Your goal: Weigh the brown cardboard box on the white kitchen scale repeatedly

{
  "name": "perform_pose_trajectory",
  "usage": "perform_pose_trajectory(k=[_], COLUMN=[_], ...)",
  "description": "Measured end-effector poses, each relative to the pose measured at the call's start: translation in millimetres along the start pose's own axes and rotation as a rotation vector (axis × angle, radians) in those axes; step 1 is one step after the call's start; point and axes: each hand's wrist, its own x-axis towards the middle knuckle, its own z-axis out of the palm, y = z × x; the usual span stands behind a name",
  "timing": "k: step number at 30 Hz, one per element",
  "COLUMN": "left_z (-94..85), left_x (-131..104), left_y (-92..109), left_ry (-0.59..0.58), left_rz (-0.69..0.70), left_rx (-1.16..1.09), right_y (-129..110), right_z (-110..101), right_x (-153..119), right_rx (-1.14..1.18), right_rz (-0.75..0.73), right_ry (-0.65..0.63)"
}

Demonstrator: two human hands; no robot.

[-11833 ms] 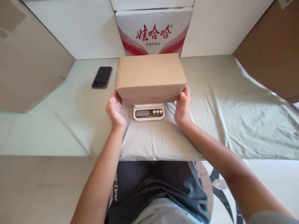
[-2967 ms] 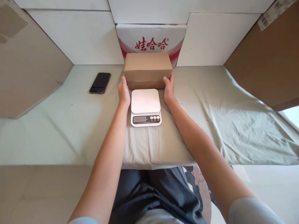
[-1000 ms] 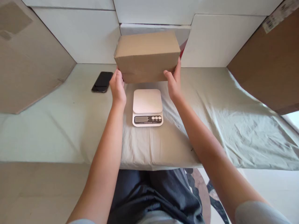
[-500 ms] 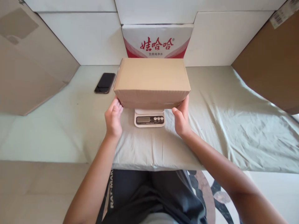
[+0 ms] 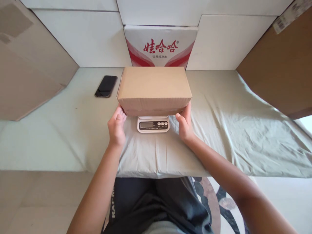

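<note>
A closed brown cardboard box (image 5: 154, 83) is held level by both hands over a small white kitchen scale (image 5: 153, 125). The box hides most of the scale's plate; whether the two touch I cannot tell. My left hand (image 5: 117, 126) grips the box's lower left corner, its fingers partly under the edge. At the lower right corner, my right hand (image 5: 185, 123) holds the box with the thumb in front and the fingers against the side. The scale's display and buttons face me, and no digits can be read.
A black phone (image 5: 106, 86) lies left of the box on the pale green cloth (image 5: 214, 130). Behind stands a white and red carton (image 5: 161, 45) against white boxes (image 5: 80, 39). Large brown cartons flank the cloth at left (image 5: 31, 65) and right (image 5: 280, 65).
The box, with both hands on it, sits slightly lower over the scale, and more of the red and white carton shows behind it. The whole view has shifted a little.
</note>
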Motion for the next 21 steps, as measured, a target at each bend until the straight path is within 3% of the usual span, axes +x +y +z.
perform_pose_trajectory(k=[12,21], left_z=[2.9,2.1], left_x=[-0.1,-0.3], left_y=[-3.4,-4.4], left_ry=[0.073,0.054], left_rz=[-0.09,-0.072], left_rx=[-0.052,-0.033], right_y=[-0.1,-0.2], right_z=[-4.8,-5.4], right_x=[3.7,4.2], right_rx=[-0.019,-0.037], right_rz=[0.027,0.038], right_ry=[-0.028,-0.03])
